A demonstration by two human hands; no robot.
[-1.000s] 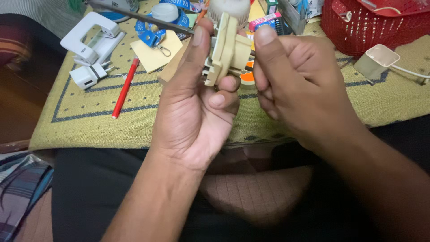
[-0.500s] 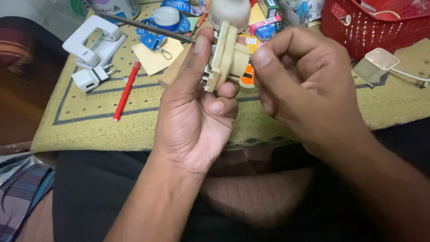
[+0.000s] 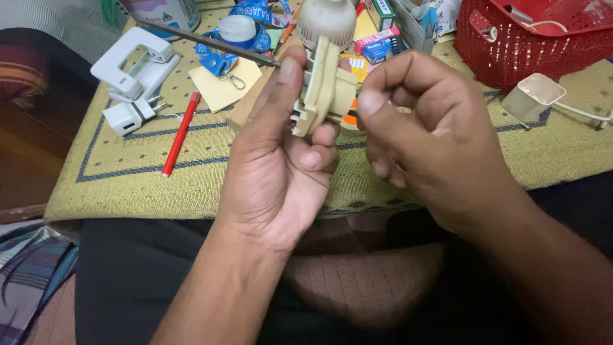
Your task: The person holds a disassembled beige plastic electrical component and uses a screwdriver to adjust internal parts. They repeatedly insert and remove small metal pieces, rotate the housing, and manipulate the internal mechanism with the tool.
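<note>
- A low desk [image 3: 191, 191] spans the far half of the scene; it is covered by a yellow-green woven cloth [image 3: 128, 185] with a dark blue line border
- The cloth hangs a little over the near edge of the desk
- At far left, dark brown wooden furniture [image 3: 25, 134] stands beside the desk; its surface catches a dull sheen
- Above it, at the far left corner, lies a grey striped fabric [image 3: 45, 19]
- At near left, on the floor, a blue-and-red plaid cloth [image 3: 32, 275] lies crumpled
- The light is soft and even; shadows are faint
</note>
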